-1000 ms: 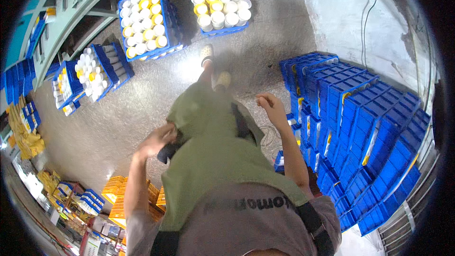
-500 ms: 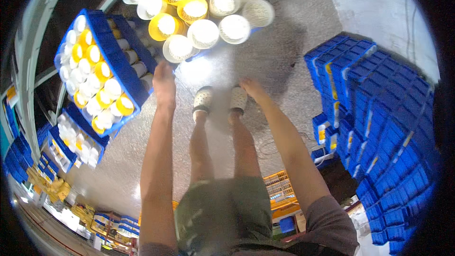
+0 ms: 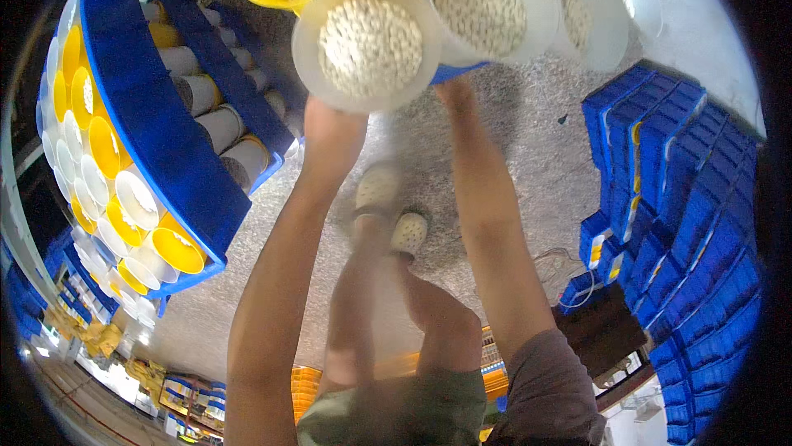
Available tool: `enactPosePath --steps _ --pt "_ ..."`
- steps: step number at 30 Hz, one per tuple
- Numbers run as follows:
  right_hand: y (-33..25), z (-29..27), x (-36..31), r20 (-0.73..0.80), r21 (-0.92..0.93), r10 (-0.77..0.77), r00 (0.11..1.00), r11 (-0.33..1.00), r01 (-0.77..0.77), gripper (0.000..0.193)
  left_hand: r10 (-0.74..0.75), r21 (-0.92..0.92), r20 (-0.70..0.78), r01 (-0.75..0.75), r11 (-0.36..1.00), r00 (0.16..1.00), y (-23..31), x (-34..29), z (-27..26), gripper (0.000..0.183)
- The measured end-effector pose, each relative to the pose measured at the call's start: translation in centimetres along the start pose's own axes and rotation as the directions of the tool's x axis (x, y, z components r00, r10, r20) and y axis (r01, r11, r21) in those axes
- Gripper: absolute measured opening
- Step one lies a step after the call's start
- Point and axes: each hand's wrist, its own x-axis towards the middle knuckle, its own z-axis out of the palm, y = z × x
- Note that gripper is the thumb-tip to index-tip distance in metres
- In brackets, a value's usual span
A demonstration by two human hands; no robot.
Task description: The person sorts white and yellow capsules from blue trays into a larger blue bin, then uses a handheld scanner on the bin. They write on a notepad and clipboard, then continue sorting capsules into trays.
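Note:
A blue crate [image 3: 462,72] full of white and yellow cups is close in front of me at the top of the view. Only a bit of its near edge shows below the cups. White pellet-like pieces fill the nearest translucent white cup [image 3: 369,43], and its neighbour [image 3: 483,10] holds the same. My left hand [image 3: 334,134] is closed at the crate's near left side, its fingers hidden behind the nearest cup. Under the blue edge further right, my right hand [image 3: 456,95] grips the crate, with its fingertips out of sight.
To the left stands a blue crate [image 3: 153,116] with rows of white and yellow cups. Stacked blue crates [image 3: 685,165] line the right side, near a pale wall [image 3: 701,33]. A looped cable [image 3: 569,269] lies on the concrete floor [image 3: 536,174]. Orange crates [image 3: 305,388] are behind my legs.
The cups in front now appear much larger and nearer. My right hand has moved forward from near my shoe to the crate's edge. My feet have shifted, and the left crate looks closer.

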Motion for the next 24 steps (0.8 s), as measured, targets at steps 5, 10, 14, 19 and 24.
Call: enactPosePath --steps 5,10,14,19,24 --pt "2.3 0.6 0.6 0.242 -0.487 -0.363 0.900 0.756 0.437 0.037 -0.012 0.164 -0.048 0.020 0.986 0.999 -0.1 0.7 0.8 0.039" --pt "4.3 3.8 0.3 0.112 -0.261 -0.256 0.960 0.925 0.277 0.041 0.011 0.070 -0.015 -0.010 0.998 1.000 -1.0 0.1 -0.1 0.041" --pt "4.8 5.4 -4.3 0.116 -0.289 -0.294 0.949 0.904 0.315 0.039 0.020 0.139 0.019 -0.022 0.990 1.000 -2.8 -2.6 -1.4 0.041" --pt "4.0 6.7 -12.3 0.137 -0.353 -0.227 0.964 0.898 0.262 0.039 0.093 0.264 0.075 -0.110 0.958 0.993 -5.0 -9.2 -2.6 0.048" --pt "3.8 10.7 -20.4 0.071 -0.261 -0.119 0.990 0.956 0.133 0.037 -0.039 0.216 0.160 0.003 0.976 0.986 -7.0 -16.9 -4.3 0.056"
